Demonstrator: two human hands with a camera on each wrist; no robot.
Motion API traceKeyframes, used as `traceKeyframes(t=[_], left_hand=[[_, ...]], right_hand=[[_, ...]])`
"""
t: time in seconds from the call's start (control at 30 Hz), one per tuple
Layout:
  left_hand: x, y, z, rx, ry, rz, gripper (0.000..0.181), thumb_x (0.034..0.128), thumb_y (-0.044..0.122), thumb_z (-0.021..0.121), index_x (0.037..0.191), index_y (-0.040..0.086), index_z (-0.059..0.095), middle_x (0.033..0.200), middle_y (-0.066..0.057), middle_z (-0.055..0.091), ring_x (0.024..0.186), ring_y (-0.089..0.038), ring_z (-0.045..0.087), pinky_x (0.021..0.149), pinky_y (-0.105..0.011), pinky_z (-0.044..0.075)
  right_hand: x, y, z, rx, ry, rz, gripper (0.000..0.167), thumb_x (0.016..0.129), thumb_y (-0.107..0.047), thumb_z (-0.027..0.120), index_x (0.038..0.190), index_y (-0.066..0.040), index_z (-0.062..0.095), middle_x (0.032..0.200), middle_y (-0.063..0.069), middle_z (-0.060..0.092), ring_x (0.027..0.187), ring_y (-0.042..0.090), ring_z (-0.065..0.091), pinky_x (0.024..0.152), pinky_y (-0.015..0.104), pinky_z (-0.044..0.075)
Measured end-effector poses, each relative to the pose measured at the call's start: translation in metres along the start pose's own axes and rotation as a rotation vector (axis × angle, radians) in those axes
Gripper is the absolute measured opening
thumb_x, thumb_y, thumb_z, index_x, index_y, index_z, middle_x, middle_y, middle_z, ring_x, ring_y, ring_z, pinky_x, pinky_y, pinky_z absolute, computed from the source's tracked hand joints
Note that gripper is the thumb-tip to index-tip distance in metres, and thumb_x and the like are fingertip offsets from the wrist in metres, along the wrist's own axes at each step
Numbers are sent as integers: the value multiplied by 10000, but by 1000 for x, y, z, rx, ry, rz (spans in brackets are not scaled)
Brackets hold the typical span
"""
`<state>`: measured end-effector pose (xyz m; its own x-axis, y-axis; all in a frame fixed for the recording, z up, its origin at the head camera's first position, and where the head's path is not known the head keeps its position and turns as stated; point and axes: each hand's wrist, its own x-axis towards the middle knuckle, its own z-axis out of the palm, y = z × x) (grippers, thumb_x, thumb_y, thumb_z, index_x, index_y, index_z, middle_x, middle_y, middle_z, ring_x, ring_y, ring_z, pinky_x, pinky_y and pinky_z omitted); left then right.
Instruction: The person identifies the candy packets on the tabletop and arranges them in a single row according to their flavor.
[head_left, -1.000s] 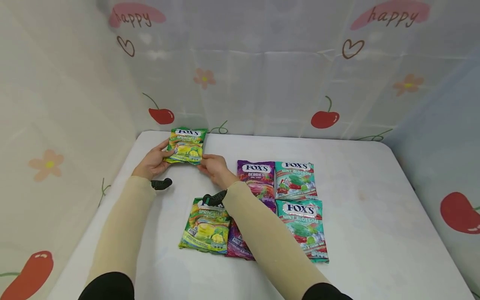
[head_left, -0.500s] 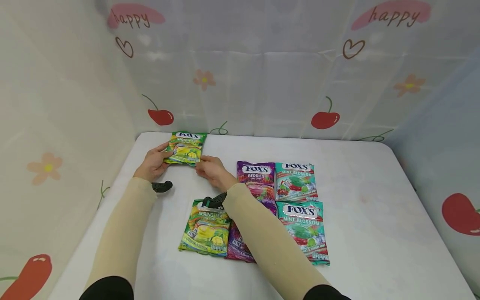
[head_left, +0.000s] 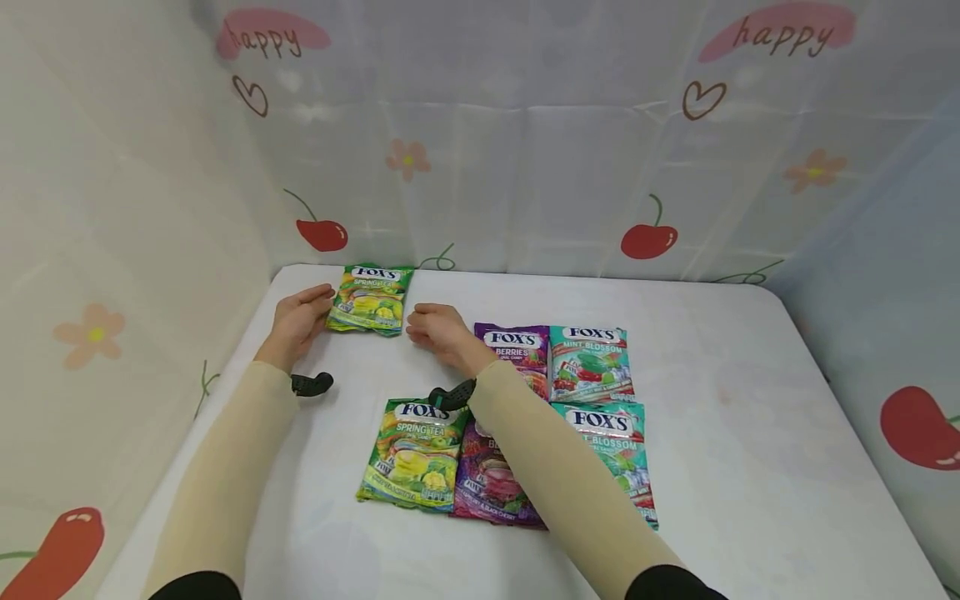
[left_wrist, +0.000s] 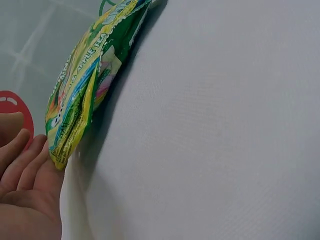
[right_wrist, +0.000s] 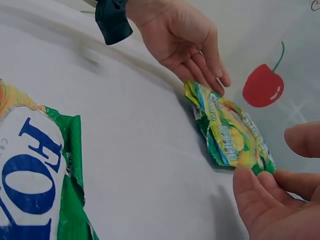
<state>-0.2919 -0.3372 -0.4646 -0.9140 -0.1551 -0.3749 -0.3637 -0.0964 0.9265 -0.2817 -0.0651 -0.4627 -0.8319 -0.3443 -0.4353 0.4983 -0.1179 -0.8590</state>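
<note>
A green-and-yellow Fox's Spring Tea candy bag (head_left: 370,300) lies at the far left of the table in the head view. My left hand (head_left: 298,323) is at its left side, fingers extended; in the left wrist view these fingers (left_wrist: 37,167) are at the bag's corner, and contact is hard to tell. To the right of the bag, my right hand (head_left: 444,333) holds nothing, its fingers loosely bent and slightly apart from the bag in the head view. The right wrist view shows both hands beside the bag (right_wrist: 232,132).
Nearer on the white table (head_left: 720,467) lie a second Spring Tea bag (head_left: 412,457), two purple Berries bags (head_left: 491,475) and two teal Mint Blossom bags (head_left: 591,362). My right forearm passes over some of them. A printed curtain (head_left: 517,183) stands behind the table.
Both hands have let go of the far Spring Tea bag, which now lies on the table. The left hand has drawn back leftward, the right hand rightward.
</note>
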Motion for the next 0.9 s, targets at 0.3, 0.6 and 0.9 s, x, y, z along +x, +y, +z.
traceKeyframes(t=[0.3,0.6,0.9], left_hand=[[-13,5,4,34,43,86,554,1050,85,565,1580,67,403,1654,-81,390,1506,-152,390,1232,-296,343],[-26,0,13,100,-13,118,555,1045,102,581,1576,84,418,1636,-77,413,1458,-130,421,1130,-198,444],[-55,-5,36,164,-220,127,555,1050,139,606,1569,61,423,1605,-161,441,1369,-120,560,1090,-230,491]], right_hand=[[-25,-19,-10,-3,-68,-53,517,1062,-135,577,1546,-16,439,1560,140,480,1329,274,591,1132,344,494],[-59,-20,-25,-10,-107,-86,454,1066,-128,569,1503,-26,502,1536,145,522,1329,297,598,1134,369,493],[-92,-14,-50,-72,-119,-109,438,1079,-146,541,1500,-30,503,1563,176,491,1343,307,589,1093,333,523]])
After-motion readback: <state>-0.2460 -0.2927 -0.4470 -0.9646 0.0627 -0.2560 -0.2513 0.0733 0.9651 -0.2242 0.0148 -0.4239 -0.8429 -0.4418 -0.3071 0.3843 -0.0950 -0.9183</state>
